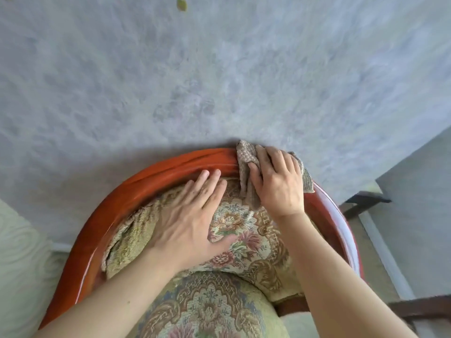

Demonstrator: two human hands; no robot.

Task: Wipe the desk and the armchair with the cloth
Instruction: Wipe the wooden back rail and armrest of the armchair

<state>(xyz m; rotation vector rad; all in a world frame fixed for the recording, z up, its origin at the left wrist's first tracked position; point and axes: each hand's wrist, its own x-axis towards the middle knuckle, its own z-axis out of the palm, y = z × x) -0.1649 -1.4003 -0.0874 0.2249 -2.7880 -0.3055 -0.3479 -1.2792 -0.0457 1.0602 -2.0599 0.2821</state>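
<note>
You are pressing a coarse, woven cloth (246, 167) onto the armchair (151, 181)'s glossy, smooth red-brown wooden rail. Its upholstery (241, 240) is showing rough, matt floral tapestry fabric. The wall (219, 69) is looking matt and mottled.

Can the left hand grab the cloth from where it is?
Probably yes. The left hand lies flat on the chair's padded back, and the cloth hangs over the wooden rim right beside its fingertips. Nothing sits between them, though the right hand presses the cloth down.

My armchair (151, 181) (curved red wooden rim, floral upholstery) stands on the pale carpet (219, 69), a small leaf (181, 4) lying farther off.
</note>
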